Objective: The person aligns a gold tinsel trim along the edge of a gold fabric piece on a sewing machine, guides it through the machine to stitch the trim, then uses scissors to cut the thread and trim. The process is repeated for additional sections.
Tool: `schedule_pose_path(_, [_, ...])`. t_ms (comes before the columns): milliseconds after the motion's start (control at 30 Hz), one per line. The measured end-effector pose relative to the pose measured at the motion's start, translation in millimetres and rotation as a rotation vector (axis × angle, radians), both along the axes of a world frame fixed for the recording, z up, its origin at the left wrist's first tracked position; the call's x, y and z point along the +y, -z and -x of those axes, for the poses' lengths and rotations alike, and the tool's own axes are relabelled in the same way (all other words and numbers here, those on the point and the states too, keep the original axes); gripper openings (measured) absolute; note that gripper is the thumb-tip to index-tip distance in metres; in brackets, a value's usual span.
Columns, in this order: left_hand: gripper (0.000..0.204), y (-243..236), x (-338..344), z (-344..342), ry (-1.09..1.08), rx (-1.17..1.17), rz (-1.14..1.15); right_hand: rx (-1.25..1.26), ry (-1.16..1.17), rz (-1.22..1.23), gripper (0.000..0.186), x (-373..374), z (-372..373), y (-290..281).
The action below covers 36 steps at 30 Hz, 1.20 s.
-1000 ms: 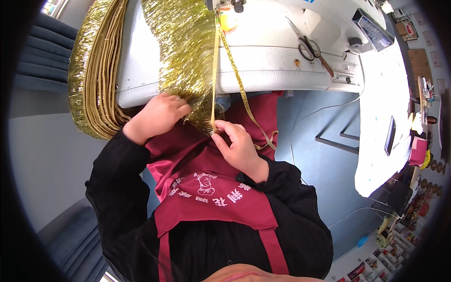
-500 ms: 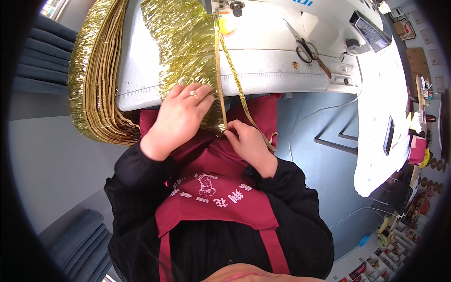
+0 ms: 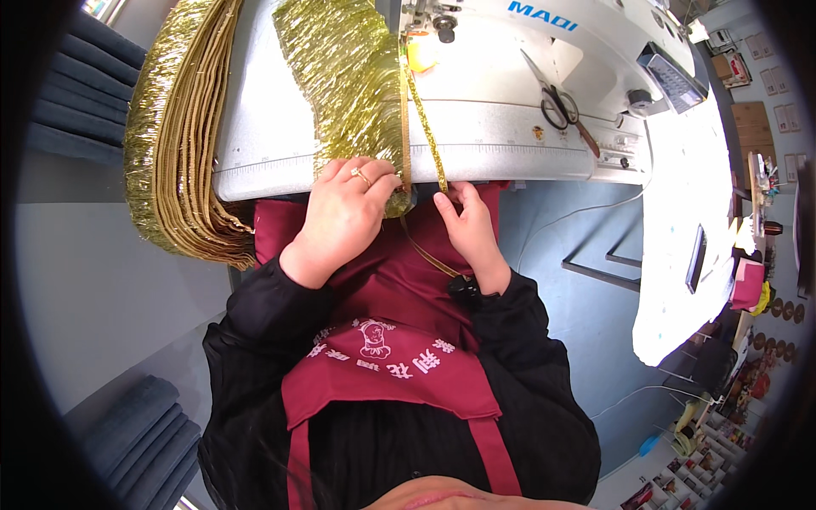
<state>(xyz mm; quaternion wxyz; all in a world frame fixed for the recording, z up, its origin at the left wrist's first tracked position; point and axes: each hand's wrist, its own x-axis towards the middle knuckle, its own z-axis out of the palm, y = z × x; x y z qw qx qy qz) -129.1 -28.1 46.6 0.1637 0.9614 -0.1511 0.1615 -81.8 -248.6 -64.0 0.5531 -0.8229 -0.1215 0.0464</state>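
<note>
Gold tinsel fringe point(image 3: 344, 89) runs down from the sewing machine's presser foot to the front edge of the bed. My left hand point(image 3: 340, 212), a ring on one finger, closes over the fringe's lower end at that edge; the thumb side is partly hidden. Beside the fringe's banded right border hangs a narrow glittery gold ribbon point(image 3: 429, 132), also coming from under the machine head. My right hand point(image 3: 474, 231) pinches this ribbon between thumb and fingers, just off the table edge. A thin tail of ribbon trails over the dark red apron point(image 3: 365, 361) towards my right wrist.
A thick folded bundle of gold fringe point(image 3: 183, 144) drapes over the table's left end. Black-handled scissors point(image 3: 558, 106) and a brown-handled tool point(image 3: 586, 138) lie on the machine bed point(image 3: 501, 136). At right, a control panel point(image 3: 671, 76) sits on the sewing machine point(image 3: 544, 51).
My right hand has left the fringe's lower corner and moved up and right to the narrow ribbon. My left hand has shifted slightly right and down with the fringe's end.
</note>
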Motion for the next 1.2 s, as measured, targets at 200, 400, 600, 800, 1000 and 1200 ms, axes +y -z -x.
schedule_pose_path(200, [0.046,18,-6,-7,-0.009,-0.066,-0.028,0.192,-0.012,-0.105,0.022,-12,11,-13])
schedule_pose_path(400, [0.052,37,2,-13,-0.020,-0.023,-0.146,0.157,0.017,-0.091,0.020,-10,10,-21])
schedule_pose_path(600, [0.052,49,11,-12,0.013,-0.006,-0.136,0.179,0.006,-0.131,0.020,-6,11,-7])
schedule_pose_path(800, [0.046,53,13,-12,0.023,-0.015,-0.123,0.337,-0.067,-0.197,0.027,14,1,11])
schedule_pose_path(1000, [0.043,51,16,-11,0.046,0.010,-0.144,0.476,-0.142,-0.345,0.018,25,7,8])
schedule_pose_path(1200, [0.044,52,15,-11,0.043,-0.016,-0.096,0.362,-0.199,-0.225,0.014,20,7,11])
